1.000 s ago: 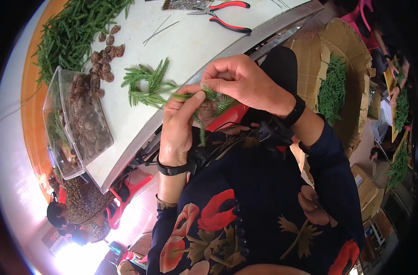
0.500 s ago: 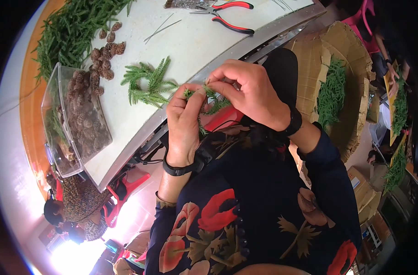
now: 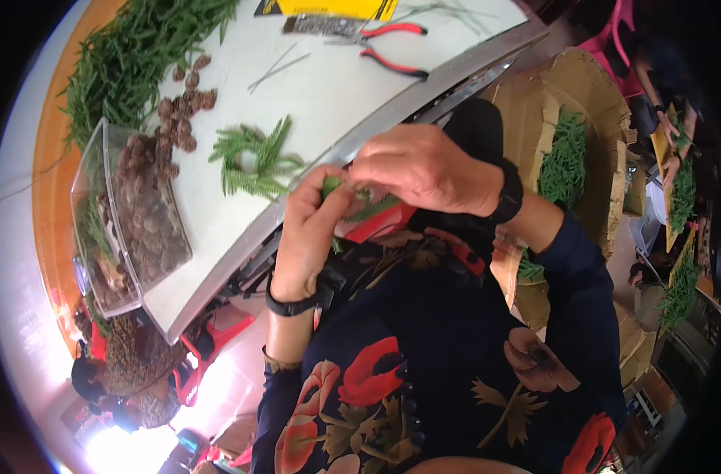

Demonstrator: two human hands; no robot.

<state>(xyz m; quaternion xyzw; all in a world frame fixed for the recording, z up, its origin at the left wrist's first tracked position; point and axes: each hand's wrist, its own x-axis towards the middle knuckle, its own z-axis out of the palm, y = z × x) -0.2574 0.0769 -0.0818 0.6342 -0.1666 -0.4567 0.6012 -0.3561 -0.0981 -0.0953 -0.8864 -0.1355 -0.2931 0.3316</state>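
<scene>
My left hand pinches a green artificial pine sprig between thumb and fingers, just off the table's front edge. Further needles of green show below the hands, above my lap. Right beside it, my right hand is closed with its knuckles up, its fingertips at the sprig's end. What those fingertips grip is hidden behind the hand. A small piece of pine greenery bent in a loop lies on the white table, left of my hands.
Pine cones lie by a clear plastic box of more cones. Behind are a heap of greenery, thin wires, red-handled pliers and a yellow package. At right stands a cardboard box with greenery; another person's hands work beyond.
My right hand has rolled over at the sprig, from a visible fingertip pinch to knuckles up. Both hands sit slightly lower in view, and the yellow package has come into sight.
</scene>
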